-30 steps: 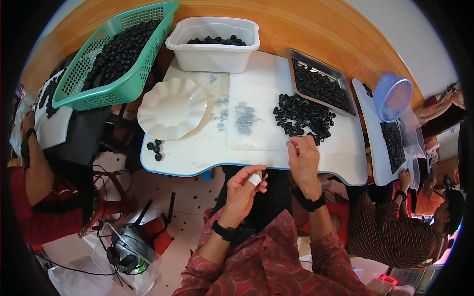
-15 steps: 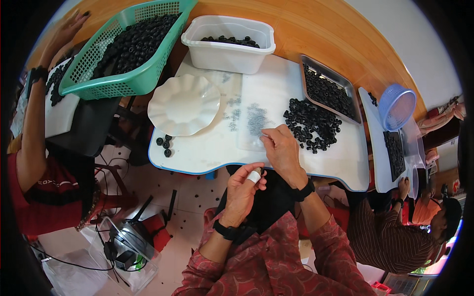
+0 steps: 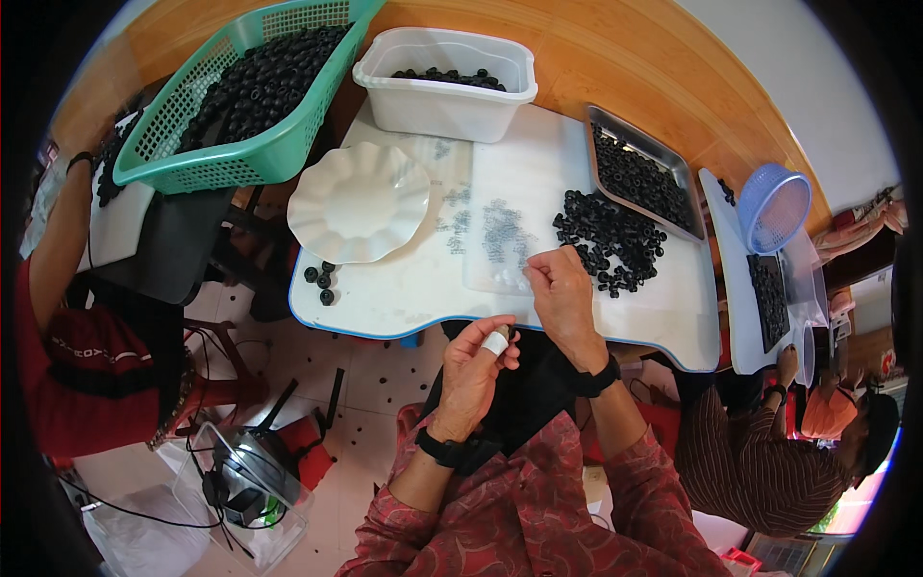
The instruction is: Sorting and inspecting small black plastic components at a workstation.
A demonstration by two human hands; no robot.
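Note:
My left hand [image 3: 471, 370] is held just off the table's near edge with its fingers curled in. A white band [image 3: 495, 342] with a brownish tip shows at the thumb; whether it is a wrapping or a small held piece, I cannot tell. My right hand [image 3: 565, 300] is pinched, thumb against forefinger, above the near right corner of a clear plastic sheet [image 3: 490, 279]. Anything inside that pinch is too small to make out. Just beyond my right hand spreads a loose pile of small black ring-shaped parts [image 3: 611, 240] on the white table [image 3: 413, 303].
A metal tray [image 3: 646, 173] of black parts borders the pile. Farther back stand a white tub [image 3: 442, 111] and a green basket [image 3: 240, 159], both holding black parts. A scalloped white plate [image 3: 359, 202] lies left, near several black rings [image 3: 327, 282]. Co-workers sit either side.
My right hand has shifted slightly right, drawing back a little from the plastic sheet, still pinched. My left hand stays in place. The co-worker's raised arm at the left has come down.

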